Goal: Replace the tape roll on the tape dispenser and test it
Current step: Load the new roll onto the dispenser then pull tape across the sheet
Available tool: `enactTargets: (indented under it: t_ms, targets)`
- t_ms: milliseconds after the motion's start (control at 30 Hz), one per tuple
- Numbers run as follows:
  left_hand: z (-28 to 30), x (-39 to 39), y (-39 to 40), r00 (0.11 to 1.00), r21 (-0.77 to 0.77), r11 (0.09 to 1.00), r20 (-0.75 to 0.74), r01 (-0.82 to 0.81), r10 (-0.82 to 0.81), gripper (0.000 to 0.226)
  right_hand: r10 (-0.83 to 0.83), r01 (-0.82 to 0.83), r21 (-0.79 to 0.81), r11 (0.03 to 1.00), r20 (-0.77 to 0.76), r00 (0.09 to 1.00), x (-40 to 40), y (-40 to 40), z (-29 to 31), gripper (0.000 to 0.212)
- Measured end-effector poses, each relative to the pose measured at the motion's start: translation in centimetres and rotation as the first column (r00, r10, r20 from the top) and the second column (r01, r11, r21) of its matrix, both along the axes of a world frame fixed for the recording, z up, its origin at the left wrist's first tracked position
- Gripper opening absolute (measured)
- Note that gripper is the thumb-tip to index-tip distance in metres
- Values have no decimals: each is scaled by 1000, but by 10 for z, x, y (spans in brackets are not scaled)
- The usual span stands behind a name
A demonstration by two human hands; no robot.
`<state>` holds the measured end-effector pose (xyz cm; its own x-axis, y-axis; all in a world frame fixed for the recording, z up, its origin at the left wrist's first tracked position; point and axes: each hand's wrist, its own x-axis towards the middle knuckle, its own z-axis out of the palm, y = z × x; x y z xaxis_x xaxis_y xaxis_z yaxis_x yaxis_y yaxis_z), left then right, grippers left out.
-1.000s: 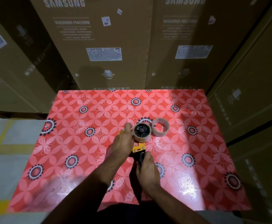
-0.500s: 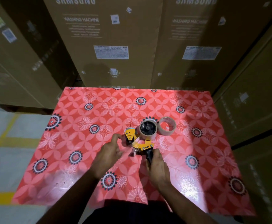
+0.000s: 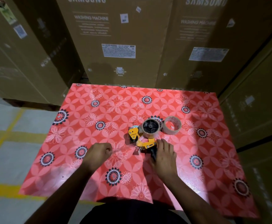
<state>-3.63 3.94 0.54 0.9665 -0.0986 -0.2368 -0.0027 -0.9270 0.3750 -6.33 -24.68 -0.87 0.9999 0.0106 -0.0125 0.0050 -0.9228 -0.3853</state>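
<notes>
Head view: the tape dispenser (image 3: 144, 136), roll mounted, lay on the surface (image 3: 83, 183), its handle gripped by the right hand (image 3: 164, 155). The left hand (image 3: 98, 153) pinched a clear tape strand; threading seemingly underway, cutting and testing next.

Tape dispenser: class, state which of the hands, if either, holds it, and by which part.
The right hand holds the tape dispenser by its black handle, at the near end. The left hand is closed, apart from it; whether it pinches tape cannot be told.
</notes>
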Motion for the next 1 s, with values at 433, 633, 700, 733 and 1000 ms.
enactTargets:
  t_ms: [433, 633, 700, 733, 1000]
  targets:
    - [-12, -1, 9, 977, 157, 986, 197, 51, -82, 18, 84, -74, 151, 986, -63, 994, 28, 37, 10, 72]
    - [-13, -5, 11, 975, 91, 994, 209, 55, -73, 16, -70, 67, 181, 981, 15, 997, 34, 46, -4, 56]
    - [-13, -4, 11, 978, 81, 995, 194, 59, -74, 16, -92, 91, 171, 981, -3, 996, 38, 49, -6, 52]
    - [-13, -3, 12, 980, 79, 995, 184, 64, -77, 16, -95, 95, 162, 982, -8, 995, 39, 51, -7, 52]
    - [-23, -16, 33, 972, 103, 995, 233, -4, -21, 3, -113, 127, 337, 933, -60, 992, 36, 32, -2, 52]
